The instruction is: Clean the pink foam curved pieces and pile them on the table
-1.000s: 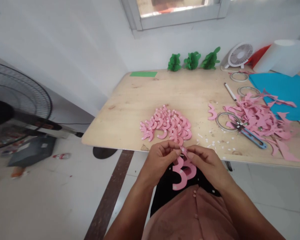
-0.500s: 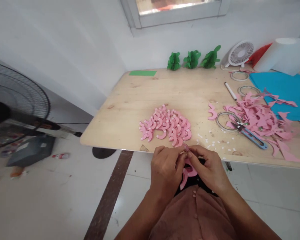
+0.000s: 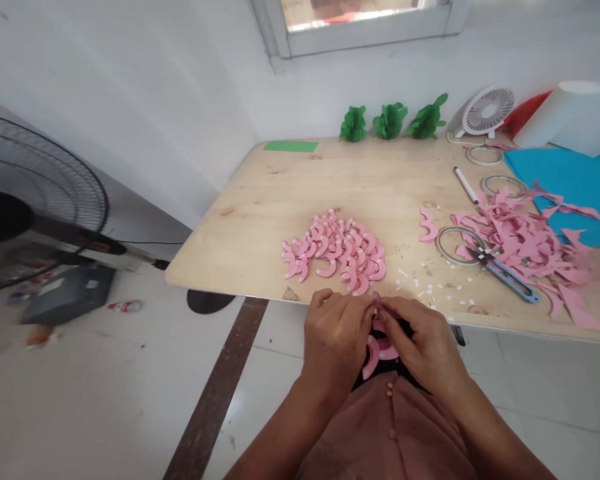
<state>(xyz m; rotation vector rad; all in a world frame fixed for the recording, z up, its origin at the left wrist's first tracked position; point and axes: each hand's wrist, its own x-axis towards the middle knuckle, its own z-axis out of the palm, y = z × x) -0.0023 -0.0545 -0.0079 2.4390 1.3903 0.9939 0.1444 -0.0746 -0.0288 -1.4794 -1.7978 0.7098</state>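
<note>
Just off the table's front edge, my left hand point(image 3: 337, 330) and my right hand point(image 3: 423, 333) meet with their fingertips pinched together. Between them are curved pink paper pieces point(image 3: 373, 357) that hang below the fingers over my lap; the exact grip point is mostly hidden by the fingers. Beyond my left hand lies a heap of pink paper arcs point(image 3: 333, 247) with small white tips. A wavy pink paper piece point(image 3: 427, 225) lies by itself to the right of the heap.
On the table point(image 3: 240, 220), pink scraps point(image 3: 525, 233), tape rolls point(image 3: 460, 245), a blue-handled cutter point(image 3: 513, 280), a pen point(image 3: 466, 185) and white bits lie right. Green paper figures point(image 3: 390, 121) and a small fan point(image 3: 489, 110) stand behind. A large fan point(image 3: 40, 207) stands left.
The view has shifted slightly, so the table things appear a little further right. My hands stay together at the pink paper pieces, with only small finger movement.
</note>
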